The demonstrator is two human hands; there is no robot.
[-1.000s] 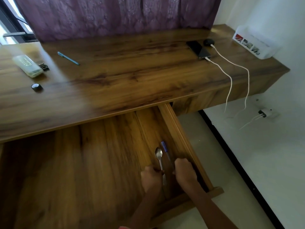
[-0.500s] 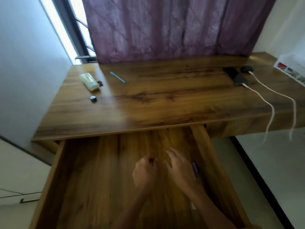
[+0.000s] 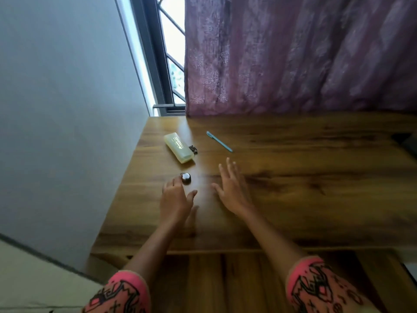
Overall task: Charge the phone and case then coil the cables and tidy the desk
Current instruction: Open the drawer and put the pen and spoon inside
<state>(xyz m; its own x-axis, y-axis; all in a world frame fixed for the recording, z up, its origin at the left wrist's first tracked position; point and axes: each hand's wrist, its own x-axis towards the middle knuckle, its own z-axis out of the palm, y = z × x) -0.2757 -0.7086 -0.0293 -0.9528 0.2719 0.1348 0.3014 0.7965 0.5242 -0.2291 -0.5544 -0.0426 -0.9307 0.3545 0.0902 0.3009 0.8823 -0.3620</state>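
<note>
My left hand [image 3: 174,198] reaches over the wooden desk [image 3: 293,199], its fingertips touching a small shiny dark round object [image 3: 186,178]; the fingers are spread and not closed around it. To its right my right hand [image 3: 230,188] hovers open and flat above the desk top, holding nothing. A pale yellow translucent case [image 3: 178,147] lies farther back on the left, with a small black clip [image 3: 194,149] beside it. A teal pen [image 3: 219,144] lies behind my right hand. A dark edge of the phone [image 3: 407,141] shows at the far right. The cables are out of view.
The open drawer [image 3: 225,281] extends below the desk's front edge, under my forearms. A grey wall runs along the desk's left side. A purple curtain [image 3: 293,55] hangs behind the desk, with a barred window [image 3: 169,53] to its left.
Both hands left the open drawer and rose onto the desk top at the left. The view swung left and up, so the cables and most of the phone left the frame.
</note>
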